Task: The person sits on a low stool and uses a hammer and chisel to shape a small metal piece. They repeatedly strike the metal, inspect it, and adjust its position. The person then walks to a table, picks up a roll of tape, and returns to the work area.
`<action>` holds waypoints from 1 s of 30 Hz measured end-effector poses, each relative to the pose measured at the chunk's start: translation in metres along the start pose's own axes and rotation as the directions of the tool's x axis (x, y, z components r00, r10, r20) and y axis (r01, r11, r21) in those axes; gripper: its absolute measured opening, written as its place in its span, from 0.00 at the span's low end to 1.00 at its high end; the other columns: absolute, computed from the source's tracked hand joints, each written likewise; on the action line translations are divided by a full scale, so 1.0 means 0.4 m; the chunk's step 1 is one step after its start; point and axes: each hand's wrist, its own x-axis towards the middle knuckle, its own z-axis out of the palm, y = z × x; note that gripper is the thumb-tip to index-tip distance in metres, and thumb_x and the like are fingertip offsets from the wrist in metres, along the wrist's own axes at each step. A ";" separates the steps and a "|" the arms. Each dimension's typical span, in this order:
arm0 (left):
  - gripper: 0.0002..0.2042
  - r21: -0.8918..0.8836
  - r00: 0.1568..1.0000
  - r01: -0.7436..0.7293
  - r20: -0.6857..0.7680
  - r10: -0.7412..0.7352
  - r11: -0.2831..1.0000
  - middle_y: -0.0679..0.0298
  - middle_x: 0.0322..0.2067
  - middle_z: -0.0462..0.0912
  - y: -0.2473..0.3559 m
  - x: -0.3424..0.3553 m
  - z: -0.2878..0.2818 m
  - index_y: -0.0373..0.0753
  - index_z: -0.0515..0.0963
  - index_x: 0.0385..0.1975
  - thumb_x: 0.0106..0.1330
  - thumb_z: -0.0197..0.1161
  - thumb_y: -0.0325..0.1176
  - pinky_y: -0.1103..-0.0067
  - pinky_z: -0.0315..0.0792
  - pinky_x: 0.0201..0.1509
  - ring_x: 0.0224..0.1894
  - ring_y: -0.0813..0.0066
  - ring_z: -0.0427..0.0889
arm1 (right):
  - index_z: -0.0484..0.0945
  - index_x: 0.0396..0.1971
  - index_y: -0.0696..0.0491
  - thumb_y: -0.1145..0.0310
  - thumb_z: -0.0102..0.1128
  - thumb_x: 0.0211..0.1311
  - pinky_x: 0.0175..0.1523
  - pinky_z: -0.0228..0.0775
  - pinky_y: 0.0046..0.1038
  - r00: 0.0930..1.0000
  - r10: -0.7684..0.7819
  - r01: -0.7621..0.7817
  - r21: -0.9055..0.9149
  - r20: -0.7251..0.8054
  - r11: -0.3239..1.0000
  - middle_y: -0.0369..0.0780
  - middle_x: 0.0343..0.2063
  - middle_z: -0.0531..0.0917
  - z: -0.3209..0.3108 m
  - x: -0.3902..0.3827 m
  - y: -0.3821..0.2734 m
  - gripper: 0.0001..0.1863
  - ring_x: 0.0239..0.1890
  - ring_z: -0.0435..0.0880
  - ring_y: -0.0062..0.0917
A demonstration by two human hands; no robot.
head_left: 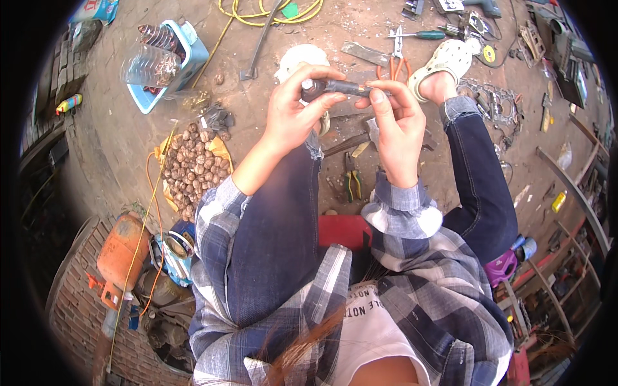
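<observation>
Firstly: rod (344,86), dark, 1 pc, held aloft crosswise betw. both hands, thick knobbed end to L, thin end to R. L hand (290,108): half curled, fingers & thumb round thick end, rod lying across fingertips. R hand (397,122): thumb & fingertips nearly closed, pinching thin end; other fingers loosely bent. Handling (est.): stiff, prob. metal, modest wt., heavier at knob; not fragile; maybe slick if oily, can't tell. Best hold: L round thick end, R steadying thin end

Below, betw. legs: red seat (344,231); yellow-handled pliers (351,172) on floor (244,106), beneath & apart from rod

L side: walnuts (193,167), heaped

Farther: orange-handled pliers (396,56) nr. R shoe (445,64); screwdriver (430,35), green handle; blue bin (198,58) w/ clear bottle (151,64)

Farthest: yellow hose (273,22), coiled
</observation>
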 end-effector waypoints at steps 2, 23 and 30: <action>0.12 0.027 1.000 -0.009 0.028 0.008 1.000 0.64 0.35 0.80 0.003 0.002 -0.009 0.37 0.78 0.38 0.53 0.67 0.25 0.80 0.71 0.42 0.38 0.75 0.78 | 0.74 0.40 0.60 0.72 0.56 0.64 0.40 0.70 0.19 0.998 -0.057 0.057 -0.016 0.016 0.998 0.40 0.31 0.82 0.001 -0.002 -0.002 0.09 0.34 0.81 0.19; 0.13 -0.176 0.991 0.074 0.126 -0.052 0.982 0.61 0.42 0.79 0.020 -0.004 -0.006 0.33 0.75 0.44 0.59 0.62 0.22 0.82 0.70 0.48 0.43 0.77 0.78 | 0.79 0.39 0.56 0.75 0.64 0.52 0.39 0.67 0.23 0.896 -0.429 0.428 -0.475 0.112 0.769 0.38 0.33 0.80 -0.021 0.007 -0.001 0.12 0.32 0.72 0.24; 0.11 -0.020 0.996 -0.005 0.092 0.007 1.000 0.62 0.38 0.79 0.016 -0.002 -0.008 0.33 0.76 0.41 0.58 0.63 0.21 0.82 0.71 0.46 0.41 0.77 0.78 | 0.76 0.43 0.56 0.76 0.62 0.52 0.43 0.66 0.22 0.964 -0.265 0.258 -0.280 0.012 0.925 0.38 0.40 0.79 -0.009 0.005 0.019 0.16 0.38 0.75 0.21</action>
